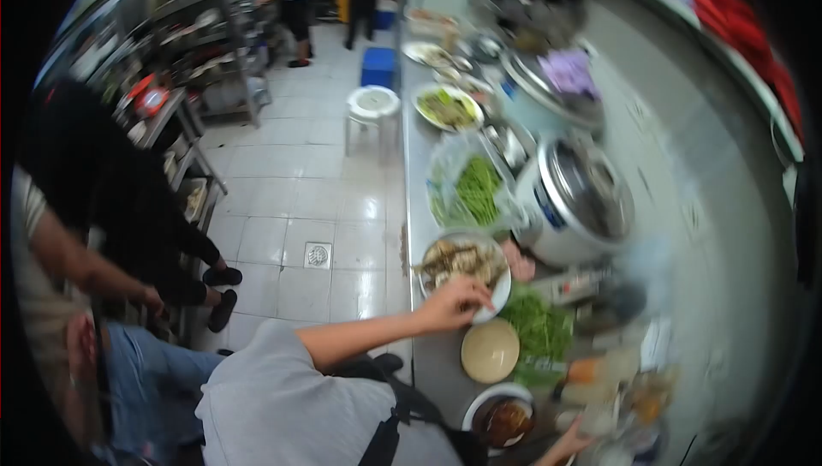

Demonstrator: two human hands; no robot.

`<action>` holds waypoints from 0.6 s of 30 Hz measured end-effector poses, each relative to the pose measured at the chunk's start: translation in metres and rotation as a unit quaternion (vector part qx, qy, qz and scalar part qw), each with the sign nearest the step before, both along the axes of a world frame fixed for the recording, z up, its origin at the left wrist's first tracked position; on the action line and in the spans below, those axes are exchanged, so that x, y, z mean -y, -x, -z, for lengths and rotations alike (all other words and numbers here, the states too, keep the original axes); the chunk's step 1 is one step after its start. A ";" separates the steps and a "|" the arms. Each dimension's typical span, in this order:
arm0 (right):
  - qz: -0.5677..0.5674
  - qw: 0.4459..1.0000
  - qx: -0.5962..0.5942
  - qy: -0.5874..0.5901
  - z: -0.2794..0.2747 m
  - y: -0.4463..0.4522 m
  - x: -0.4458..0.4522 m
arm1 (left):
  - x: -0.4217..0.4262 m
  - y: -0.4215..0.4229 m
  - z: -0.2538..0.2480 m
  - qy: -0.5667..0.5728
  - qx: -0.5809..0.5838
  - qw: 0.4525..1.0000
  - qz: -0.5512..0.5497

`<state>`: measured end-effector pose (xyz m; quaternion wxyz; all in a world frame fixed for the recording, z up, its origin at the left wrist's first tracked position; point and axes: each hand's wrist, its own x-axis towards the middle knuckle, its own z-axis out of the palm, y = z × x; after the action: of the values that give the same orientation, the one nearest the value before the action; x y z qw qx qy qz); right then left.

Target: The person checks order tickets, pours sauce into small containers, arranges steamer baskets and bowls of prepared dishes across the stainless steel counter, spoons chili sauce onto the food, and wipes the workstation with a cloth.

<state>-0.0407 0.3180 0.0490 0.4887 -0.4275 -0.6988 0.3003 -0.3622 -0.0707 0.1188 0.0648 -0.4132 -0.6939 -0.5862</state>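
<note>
My left hand is over the near rim of a white bowl that holds pale brown food pieces. Its fingers are curled and pressed together; what they hold, if anything, is too small to tell. Just below that hand sits a cream-coloured round bowl, beside leafy greens. At the bottom edge, my right hand is beside blurred clear containers, and its grip is unclear. A white bowl with dark brown sauce lies to its left.
Farther along the counter are a bag of green beans, a plate of greens and a large lidded cooker. A white stool stands on the floor. Another person is at the left; two more stand in back.
</note>
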 end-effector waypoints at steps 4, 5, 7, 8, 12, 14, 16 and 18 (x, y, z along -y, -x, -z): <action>0.274 0.894 0.352 -0.042 -0.044 -0.025 0.027 | -0.004 0.018 0.000 -0.022 -0.034 0.998 0.056; 0.164 0.951 0.249 -0.084 -0.085 -0.022 0.066 | -0.008 0.012 -0.022 -0.006 -0.053 0.998 0.014; -0.014 0.990 0.138 -0.016 -0.138 -0.020 0.110 | -0.023 -0.006 -0.029 -0.002 0.018 0.999 0.042; -0.013 0.975 0.208 -0.082 -0.151 -0.025 0.122 | -0.032 -0.012 -0.028 -0.001 0.042 0.995 0.087; -0.039 0.909 0.400 -0.109 -0.178 -0.045 0.175 | -0.038 -0.078 -0.013 0.044 0.167 0.948 0.269; -0.051 0.882 0.457 -0.104 -0.171 -0.055 0.185 | -0.033 -0.105 0.005 0.086 0.218 0.905 0.354; -0.069 0.866 0.485 -0.100 -0.173 -0.055 0.195 | -0.025 -0.123 0.027 0.146 0.240 0.863 0.420; -0.079 0.839 0.521 -0.134 -0.167 -0.054 0.197 | -0.020 -0.136 0.044 0.184 0.274 0.832 0.445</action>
<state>0.0130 0.1210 0.2164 0.0800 -0.3942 -0.9152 -0.0254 -0.2260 -0.0507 0.0749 -0.4733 -0.5041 -0.5189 -0.5026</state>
